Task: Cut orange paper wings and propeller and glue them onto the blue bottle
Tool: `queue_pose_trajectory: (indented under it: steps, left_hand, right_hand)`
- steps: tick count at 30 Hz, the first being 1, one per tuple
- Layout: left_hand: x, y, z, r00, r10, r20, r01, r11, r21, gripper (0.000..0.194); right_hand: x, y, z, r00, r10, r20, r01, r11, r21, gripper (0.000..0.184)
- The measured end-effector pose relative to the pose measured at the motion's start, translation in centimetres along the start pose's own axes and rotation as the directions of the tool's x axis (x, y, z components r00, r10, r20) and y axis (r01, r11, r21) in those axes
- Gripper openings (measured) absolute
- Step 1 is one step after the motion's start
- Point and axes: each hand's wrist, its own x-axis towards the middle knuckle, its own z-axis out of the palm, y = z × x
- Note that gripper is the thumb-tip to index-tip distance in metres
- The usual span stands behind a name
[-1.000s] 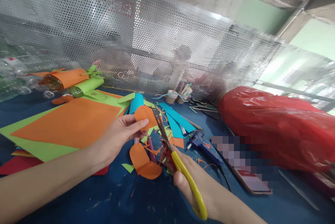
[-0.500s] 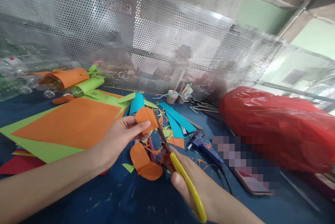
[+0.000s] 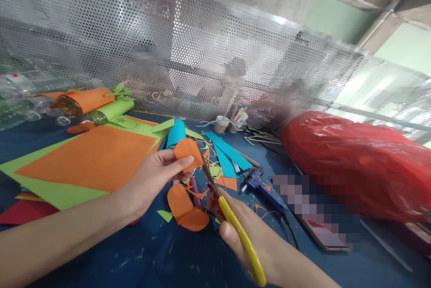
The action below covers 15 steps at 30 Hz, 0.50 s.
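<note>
My left hand point(image 3: 161, 171) pinches a small rounded piece of orange paper point(image 3: 186, 150) between thumb and fingers. In my right hand point(image 3: 235, 220) is a pair of scissors point(image 3: 240, 234) with yellow and red handles. Their blades look closed, or nearly so, and lie against the right edge of the orange paper. Below the held piece, a rounded orange paper cutout point(image 3: 185, 209) rests on the blue table. Paper scraps point(image 3: 215, 171) in orange and green lie around and behind the scissors.
Large orange sheet point(image 3: 90, 158) and green sheets lie at left, with paper-wrapped bottles point(image 3: 87, 101) behind. To the right are a blue glue gun point(image 3: 266, 191), a phone point(image 3: 325, 234) and a red plastic bag point(image 3: 353, 162). A perforated metal screen point(image 3: 202, 45) stands behind; blurred people show through it.
The scissor blades, apart one second ago, have come together at the orange paper's edge. The left hand has shifted slightly right; little differs over the last half second.
</note>
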Motion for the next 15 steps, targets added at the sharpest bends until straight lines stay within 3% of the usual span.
queue_pose_trajectory:
  steps: [15]
  left_hand:
    - [0.11,0.05,0.13,0.999,-0.015,-0.031,0.014,1.0,-0.001,0.019]
  right_hand:
    - [0.62,0.04,0.1,0.995,0.072,0.068,-0.086,0.968,0.236,0.059]
